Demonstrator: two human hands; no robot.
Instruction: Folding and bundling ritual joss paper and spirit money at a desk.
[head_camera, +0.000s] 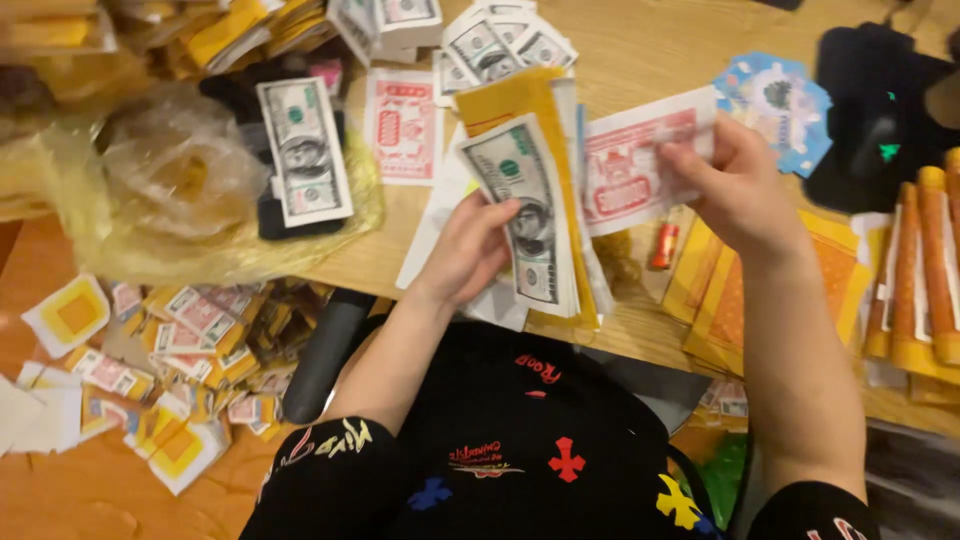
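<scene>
Warm, fairly dim indoor light falls from above. The plastic bag (170, 180) at 10 o'clock shows soft glare. Edges blur slightly, and the black shape at 2 o'clock loses detail.

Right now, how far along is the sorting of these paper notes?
Done: banded note bundle lies on the plastic bag. In hand: left hand grips a stack of notes and yellow sheets; right hand holds a red-printed sheet. Left: loose papers scattered on the floor.

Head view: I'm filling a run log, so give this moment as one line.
left hand: holds banknote stack | right hand: grips red-and-white paper note | surface: wooden table
</scene>
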